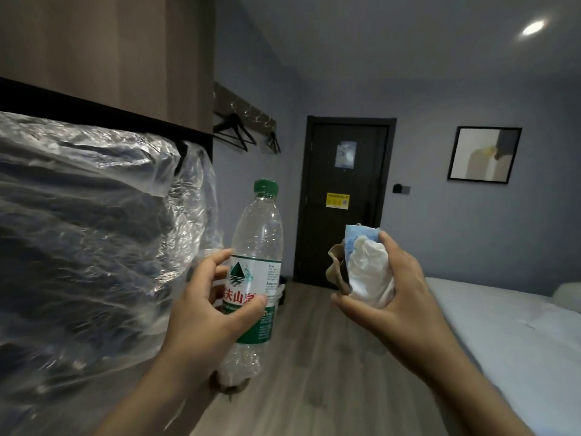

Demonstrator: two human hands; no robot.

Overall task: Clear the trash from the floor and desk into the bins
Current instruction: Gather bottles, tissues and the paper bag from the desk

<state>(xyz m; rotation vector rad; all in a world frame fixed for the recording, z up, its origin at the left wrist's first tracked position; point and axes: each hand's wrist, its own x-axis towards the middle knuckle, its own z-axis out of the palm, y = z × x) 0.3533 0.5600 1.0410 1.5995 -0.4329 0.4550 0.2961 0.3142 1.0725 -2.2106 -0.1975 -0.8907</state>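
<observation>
My left hand [207, 306] grips an empty clear plastic bottle [259, 234] with a green cap and a green-and-white label, held upright at centre. My right hand [390, 294] is closed around a bunch of crumpled trash [366, 265]: white tissue, a blue-and-white wrapper and a brownish paper scrap. Both hands are raised in front of me, about a hand's width apart. A small bin [280, 291] with something white in it peeks out on the floor behind the bottle, mostly hidden.
A large clear plastic sheet [88, 234] over dark items fills the left, under a dark-edged wooden shelf [103, 111]. Hangers [235, 133] hang on the wall rack. A dark door [342, 199] stands ahead, a bed [509, 335] at right, wooden floor [317, 357] between.
</observation>
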